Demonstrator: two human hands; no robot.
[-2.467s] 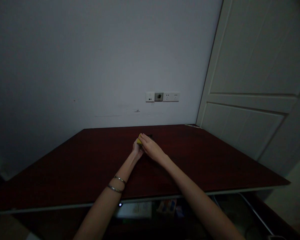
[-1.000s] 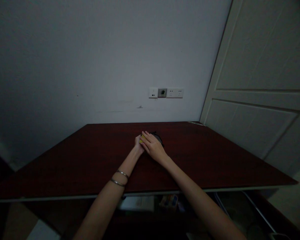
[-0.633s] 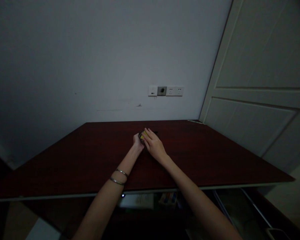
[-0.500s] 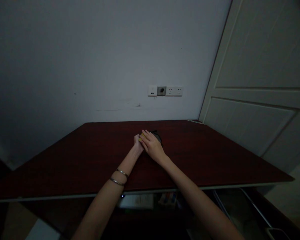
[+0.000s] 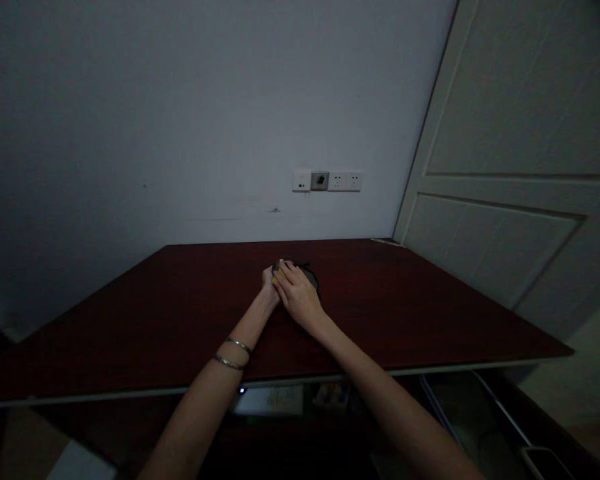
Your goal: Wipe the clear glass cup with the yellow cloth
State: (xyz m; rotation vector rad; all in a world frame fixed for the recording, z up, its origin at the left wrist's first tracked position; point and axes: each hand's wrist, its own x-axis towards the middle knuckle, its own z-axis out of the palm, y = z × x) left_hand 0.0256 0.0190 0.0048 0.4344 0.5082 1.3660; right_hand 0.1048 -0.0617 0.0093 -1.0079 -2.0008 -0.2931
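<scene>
A small dark object with a black strap or cord [image 5: 310, 272] is at the middle of the table, mostly covered by my hands; its kind does not show. My left hand [image 5: 267, 279] is curled at its left end, most of its fingers hidden behind the object and the other hand. Across the top lies my right hand [image 5: 299, 293], its fingers bent over a small yellow piece [image 5: 281, 272], perhaps a cloth or sponge, pressed against the dark object. Two metal bangles [image 5: 231, 353] circle my left forearm.
The dark red table [image 5: 130, 320] reaches back to the wall. Sockets and switches [image 5: 327, 181] are set in that wall. A pale door [image 5: 500, 220] stands at the right. Under the front edge, a shelf holds a pale flat box [image 5: 270, 401] and other items.
My right fingers have shifted slightly on the yellow piece, and a bit more of the dark object shows above them. The whole view has moved a little.
</scene>
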